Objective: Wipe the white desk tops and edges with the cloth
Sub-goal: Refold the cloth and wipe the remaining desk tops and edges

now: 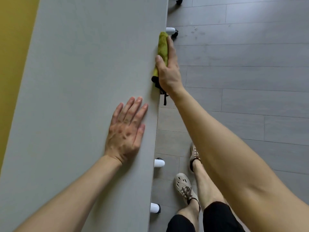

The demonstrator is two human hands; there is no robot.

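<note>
right hand (168,72) grips the cloth (163,46), a folded strip of yellow-green fabric, against the long right edge (157,118) of the white desk (83,81). the hand is closed around the fold rather than spread. its thumb (159,60) lies across the cloth on the desk's top side, and its fingers (171,46) run straight along the cloth on the outer side of the edge, so the cloth is pinched between them and wraps the edge. the far end of the cloth sticks out past the fingertips. near the wrist a darker, black part of the cloth shows, and a thin black strap (165,99) hangs down from it over the floor (250,72).

left hand (126,131) lies flat on the desk top, nearer the person than the cloth and just inside the same edge. its palm is down, its fingers (130,106) are straight and a little fanned, and it holds nothing.

both forearms are bare. a yellow wall (13,47) borders the desk's far side at the left. white desk feet with dark castors (172,30) poke out from under the edge over grey floor planks. the person's beige shoes (184,186) stand on the floor beside the desk.
</note>
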